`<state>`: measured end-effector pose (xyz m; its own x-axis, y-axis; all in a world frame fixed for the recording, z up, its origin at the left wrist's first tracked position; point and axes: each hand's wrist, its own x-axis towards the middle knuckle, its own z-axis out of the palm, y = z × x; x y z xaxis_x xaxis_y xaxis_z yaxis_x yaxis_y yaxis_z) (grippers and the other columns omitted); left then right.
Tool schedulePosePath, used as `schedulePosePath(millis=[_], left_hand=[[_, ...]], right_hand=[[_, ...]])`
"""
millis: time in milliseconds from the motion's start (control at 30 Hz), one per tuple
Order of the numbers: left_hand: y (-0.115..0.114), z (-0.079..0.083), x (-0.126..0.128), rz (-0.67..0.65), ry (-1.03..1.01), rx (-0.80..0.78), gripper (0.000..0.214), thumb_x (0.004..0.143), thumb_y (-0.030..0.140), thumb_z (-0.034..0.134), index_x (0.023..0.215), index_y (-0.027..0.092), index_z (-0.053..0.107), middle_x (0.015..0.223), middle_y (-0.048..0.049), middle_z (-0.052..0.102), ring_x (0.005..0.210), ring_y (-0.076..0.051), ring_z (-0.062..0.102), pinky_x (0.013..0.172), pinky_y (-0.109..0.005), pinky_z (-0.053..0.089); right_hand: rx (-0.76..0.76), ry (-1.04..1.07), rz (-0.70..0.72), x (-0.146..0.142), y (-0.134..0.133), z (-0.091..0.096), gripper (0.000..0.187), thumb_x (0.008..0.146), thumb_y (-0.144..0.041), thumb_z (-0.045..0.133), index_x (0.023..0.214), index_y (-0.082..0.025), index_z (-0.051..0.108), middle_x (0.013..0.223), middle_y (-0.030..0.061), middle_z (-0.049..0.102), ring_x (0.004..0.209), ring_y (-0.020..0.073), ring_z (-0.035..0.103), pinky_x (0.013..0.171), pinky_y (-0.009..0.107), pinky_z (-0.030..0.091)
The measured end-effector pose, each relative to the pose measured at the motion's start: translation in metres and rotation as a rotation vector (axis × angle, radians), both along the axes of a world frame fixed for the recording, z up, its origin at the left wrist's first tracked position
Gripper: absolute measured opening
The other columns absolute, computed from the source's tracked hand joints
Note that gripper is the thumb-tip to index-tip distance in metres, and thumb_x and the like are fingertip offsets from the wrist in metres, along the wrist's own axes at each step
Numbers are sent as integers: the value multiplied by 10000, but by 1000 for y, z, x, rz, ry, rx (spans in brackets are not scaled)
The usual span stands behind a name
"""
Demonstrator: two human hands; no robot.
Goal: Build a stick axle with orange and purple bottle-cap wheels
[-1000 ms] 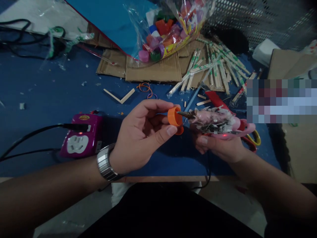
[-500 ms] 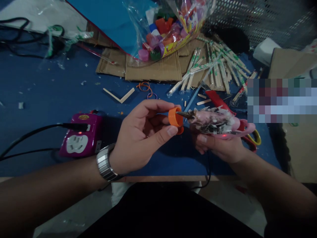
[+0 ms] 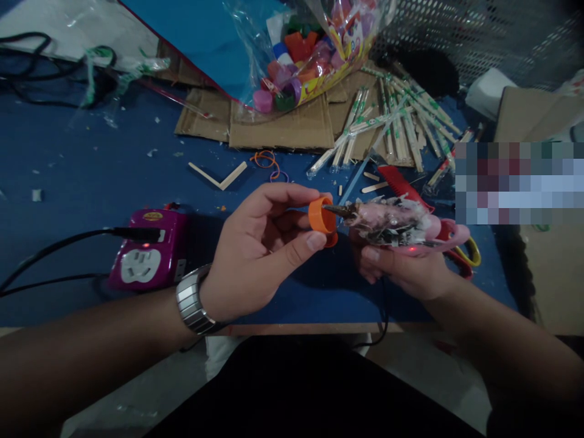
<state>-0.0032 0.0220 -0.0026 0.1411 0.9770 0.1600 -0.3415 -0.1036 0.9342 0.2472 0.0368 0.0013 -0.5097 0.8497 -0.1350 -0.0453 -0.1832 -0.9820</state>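
Note:
An orange plastic bottle cap (image 3: 318, 215) is pinched between the thumb and fingers of my left hand (image 3: 260, 249), its open side turned to the right. Below it, more orange plastic shows partly behind my thumb. My right hand (image 3: 401, 267) is wrapped round a pink glue gun (image 3: 396, 222) whose body is crusted with dried glue and a dark stain. The gun points left, and its metal nozzle reaches into the mouth of the cap. Whether the tip touches the inside wall, I cannot tell. A small red light glows on the gun's handle.
A purple power socket box (image 3: 150, 249) with a plugged-in cord stands at left. Two joined sticks (image 3: 221, 182) lie beyond my left hand. A bag of coloured caps (image 3: 305, 61), wrapped chopsticks (image 3: 396, 121), a red cutter (image 3: 404, 185) and scissors (image 3: 469, 252) are around.
Almost nothing differs. The view has shifted very slightly; both hands, the cap and the glue gun keep the same pose, nozzle at the cap's opening.

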Motion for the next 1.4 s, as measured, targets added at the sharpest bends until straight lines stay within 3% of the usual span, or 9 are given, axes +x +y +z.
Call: schedulePosePath(millis=[233, 800, 933, 1400], left_hand=[[-1, 1, 1, 2, -30, -17, 309, 934, 198, 917, 1189, 247, 749, 1292, -62, 823, 1012, -177, 835, 816, -272, 753], [-1, 0, -1, -11, -28, -12, 323, 936, 172, 908, 1207, 266, 760, 1318, -48, 823, 1015, -162, 832, 807, -246, 744], [-2, -1, -2, -11, 0, -9, 330, 941, 207, 910, 1220, 263, 743, 1337, -67, 815, 1037, -192, 838, 821, -279, 746], [1, -5, 0, -9, -37, 53, 324, 940, 168, 901, 1222, 257, 767, 1311, -51, 828, 1018, -151, 832, 809, -208, 736]], right_hand=[[-7, 4, 23, 1, 0, 0, 196, 1003, -342, 854, 1143, -256, 748, 763, -44, 626, 551, 115, 596, 467, 242, 521], [9, -4, 23, -1, 0, 1, 218, 1001, -350, 848, 1183, -258, 770, 762, -44, 596, 547, 112, 570, 459, 240, 534], [1, -13, 16, 0, 0, 1, 252, 997, -361, 852, 1213, -259, 772, 778, -39, 604, 547, 110, 561, 456, 239, 542], [65, 23, 79, 3, 2, -4, 430, 1024, -313, 824, 1450, -306, 763, 799, -29, 631, 555, 105, 584, 463, 217, 559]])
